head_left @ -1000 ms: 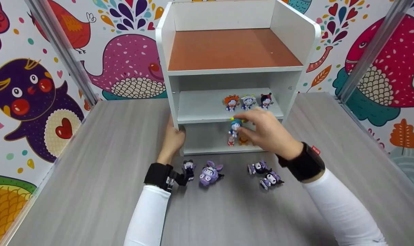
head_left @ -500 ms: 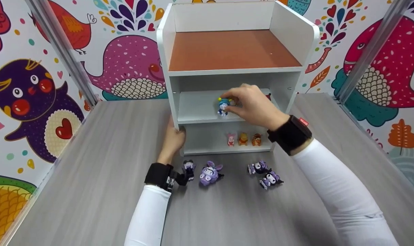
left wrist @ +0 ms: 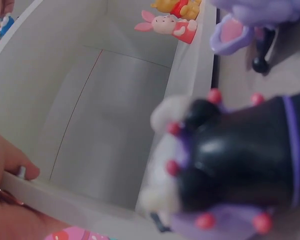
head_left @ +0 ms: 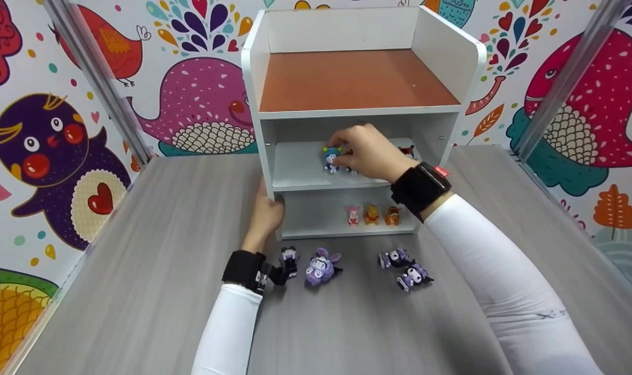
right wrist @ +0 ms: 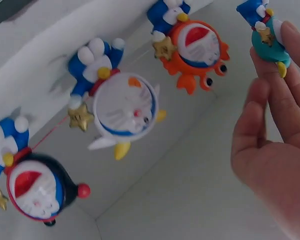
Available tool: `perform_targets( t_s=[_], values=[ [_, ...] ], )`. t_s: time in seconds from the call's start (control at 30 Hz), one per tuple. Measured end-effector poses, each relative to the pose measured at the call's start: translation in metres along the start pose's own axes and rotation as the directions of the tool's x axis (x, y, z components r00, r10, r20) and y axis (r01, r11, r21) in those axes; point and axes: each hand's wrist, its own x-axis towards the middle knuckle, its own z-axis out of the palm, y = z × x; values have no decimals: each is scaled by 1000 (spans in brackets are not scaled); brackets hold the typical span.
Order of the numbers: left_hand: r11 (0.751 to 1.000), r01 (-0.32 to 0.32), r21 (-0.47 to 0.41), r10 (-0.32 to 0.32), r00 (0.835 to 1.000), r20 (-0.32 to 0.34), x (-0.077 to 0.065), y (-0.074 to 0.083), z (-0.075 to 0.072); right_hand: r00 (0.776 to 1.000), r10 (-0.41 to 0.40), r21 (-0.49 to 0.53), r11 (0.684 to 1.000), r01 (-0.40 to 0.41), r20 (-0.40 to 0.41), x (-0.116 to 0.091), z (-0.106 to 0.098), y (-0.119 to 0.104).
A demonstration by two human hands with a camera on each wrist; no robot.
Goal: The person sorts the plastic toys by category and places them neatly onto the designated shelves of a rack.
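Note:
My right hand pinches a small blue Doraemon figurine in a teal hat between thumb and fingers, upright at the middle shelf. In the right wrist view, three similar figurines stand in a row beside it: one in an orange crab hood, one in a white hood and one in a black hood. My left hand grips the left side panel of the white shelf unit, thumb on the inner side in the left wrist view.
On the bottom shelf stand pink piglet, yellow bear and orange tiger figurines. Before the unit, a black-and-purple figurine, a purple rabbit-eared figurine and two more purple-black figurines lie on the grey table.
My right hand has carried the teal-hatted figurine up from in front of the bottom shelf, then left and onto the middle shelf's level. The left hand keeps its grip on the panel.

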Motion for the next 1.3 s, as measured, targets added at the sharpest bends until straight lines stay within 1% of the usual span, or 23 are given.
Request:
perform_targets(
  t_s=[0.17,0.27,0.43,0.6,0.8,0.9,1.1,1.3],
  values=[
    [1000,-5,-10,5,1000,2,0,-1,1,998,48,-9,999,-47,47,5,5,1],
    [1000,-10,-7,10,1000,-1,0,0,-1,996,70,-11,998,-70,61,8,10,0],
    [1000,-14,-3,14,1000,-22,-1,0,-4,995,66,-10,998,-66,76,12,15,-3],
    [999,-34,-10,34,999,-11,1,0,-3,994,83,-17,996,-82,70,12,16,0],
    [1000,-25,-18,25,1000,-7,1,1,0,996,68,-45,997,-65,60,12,16,3],
    [1000,-27,-10,27,1000,-3,1,0,-1,996,77,-50,996,-74,55,13,17,3],
    [1000,-16,-10,16,1000,-17,-1,-1,-3,994,86,-62,995,-82,60,14,18,1],
    [1000,-7,-9,7,1000,-2,1,0,-1,994,91,-87,993,-86,59,14,16,2]
  ],
)
